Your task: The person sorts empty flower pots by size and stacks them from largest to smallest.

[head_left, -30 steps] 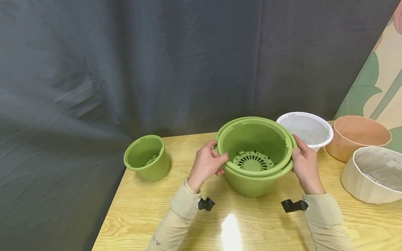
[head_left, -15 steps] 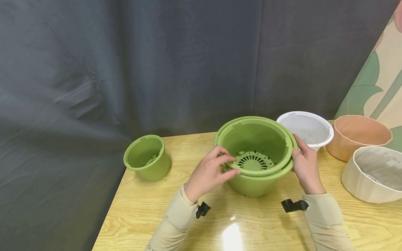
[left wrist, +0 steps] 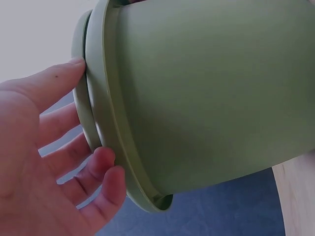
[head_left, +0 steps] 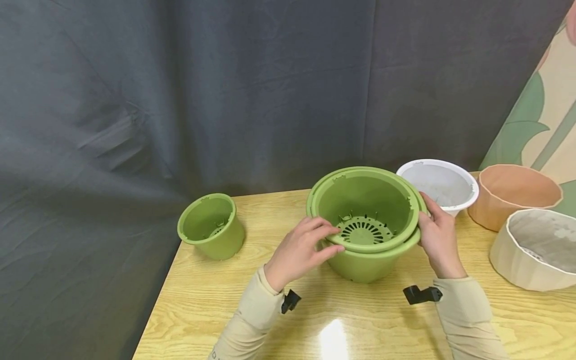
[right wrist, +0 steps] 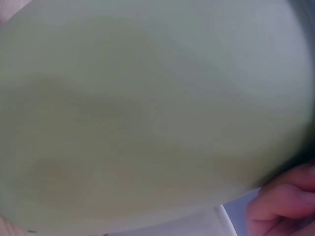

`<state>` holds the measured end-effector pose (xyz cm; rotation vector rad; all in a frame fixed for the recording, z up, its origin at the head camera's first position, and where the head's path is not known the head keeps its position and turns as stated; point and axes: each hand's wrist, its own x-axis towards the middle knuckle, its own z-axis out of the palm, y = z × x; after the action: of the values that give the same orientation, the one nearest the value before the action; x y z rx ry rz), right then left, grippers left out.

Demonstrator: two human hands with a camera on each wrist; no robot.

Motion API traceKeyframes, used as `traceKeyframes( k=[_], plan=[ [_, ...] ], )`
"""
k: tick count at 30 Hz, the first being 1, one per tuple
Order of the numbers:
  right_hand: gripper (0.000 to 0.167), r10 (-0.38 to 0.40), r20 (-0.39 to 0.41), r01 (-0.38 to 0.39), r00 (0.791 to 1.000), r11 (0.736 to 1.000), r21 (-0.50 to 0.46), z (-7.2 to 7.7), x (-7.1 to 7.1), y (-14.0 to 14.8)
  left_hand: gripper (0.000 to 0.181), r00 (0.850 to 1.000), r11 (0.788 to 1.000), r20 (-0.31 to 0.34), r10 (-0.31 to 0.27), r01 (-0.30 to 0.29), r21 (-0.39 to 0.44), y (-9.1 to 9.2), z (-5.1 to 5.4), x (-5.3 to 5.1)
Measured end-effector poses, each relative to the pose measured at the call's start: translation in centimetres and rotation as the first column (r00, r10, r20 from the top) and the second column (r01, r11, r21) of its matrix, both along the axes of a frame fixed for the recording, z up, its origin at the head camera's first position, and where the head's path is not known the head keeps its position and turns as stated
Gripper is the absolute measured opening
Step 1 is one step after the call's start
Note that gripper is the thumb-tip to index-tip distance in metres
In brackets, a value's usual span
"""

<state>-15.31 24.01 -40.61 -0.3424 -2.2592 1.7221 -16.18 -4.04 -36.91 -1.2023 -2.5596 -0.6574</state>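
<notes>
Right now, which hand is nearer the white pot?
Right. The right hand holds the right side of the nested green pots, right by the white pot; the left hand is at their near-left rim, across the green pots from it.

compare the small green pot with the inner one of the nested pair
The inner green pot is wider than the small green pot. The inner green pot sits in the outer green pot; the small green pot stands on the table. The left hand pinches the inner green pot's rim; neither of the hands touches the small green pot. Both are green, round and open-topped.
</notes>
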Motion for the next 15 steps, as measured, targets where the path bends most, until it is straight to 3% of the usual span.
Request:
traceKeyframes(
  k=[6,15],
  plan=[
    [0.051,0.002,-0.003,-0.002,1.0,1.0,-0.019,0.01,0.04,-0.01,0.036,1.0,0.998,0.001,0.004,-0.004,-0.069,0.06,0.22,0.03],
    [0.05,-0.011,0.002,0.011,1.0,1.0,-0.027,-0.2,0.04,-0.1,0.035,0.999,0.996,0.041,-0.008,0.012,-0.091,0.2,0.32,-0.01]
  ],
)
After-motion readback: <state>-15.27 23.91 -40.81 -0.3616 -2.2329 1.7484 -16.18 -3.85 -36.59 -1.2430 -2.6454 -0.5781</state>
